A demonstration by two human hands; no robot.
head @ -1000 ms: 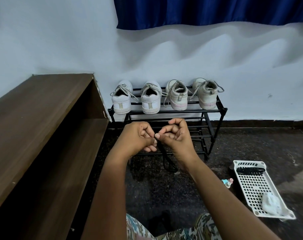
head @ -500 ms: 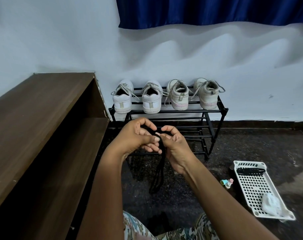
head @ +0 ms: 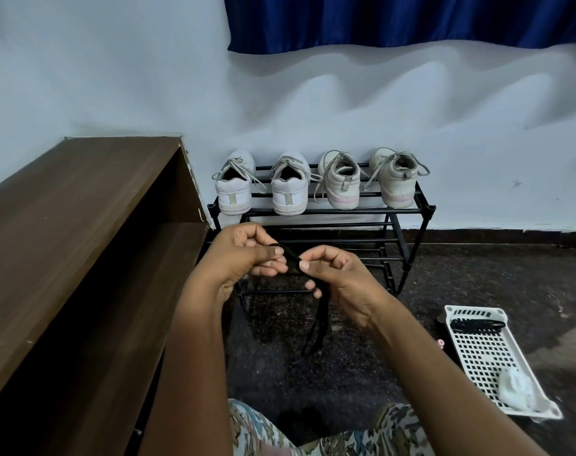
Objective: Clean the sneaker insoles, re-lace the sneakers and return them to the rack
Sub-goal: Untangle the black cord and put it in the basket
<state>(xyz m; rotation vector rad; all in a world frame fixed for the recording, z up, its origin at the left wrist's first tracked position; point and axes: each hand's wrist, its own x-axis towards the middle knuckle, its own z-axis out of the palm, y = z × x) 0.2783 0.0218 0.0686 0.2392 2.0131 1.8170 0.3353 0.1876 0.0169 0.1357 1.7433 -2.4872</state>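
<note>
Both hands (head: 247, 255) (head: 332, 278) pinching black lace (head: 316, 324), upper stretch hidden.

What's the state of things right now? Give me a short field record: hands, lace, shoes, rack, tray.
left hand: pinching the black lace, raised in front of the rack
right hand: pinching the same lace beside the left hand
black lace: held between both hands, doubled strands hanging down toward the floor
sneakers: four on the top shelf, heels toward the camera, all with pale laces in
rack: black metal, against the wall; lower shelves partly hidden by the hands
tray: white perforated, on the floor at right, holding a dark bundle and a white cloth
</note>
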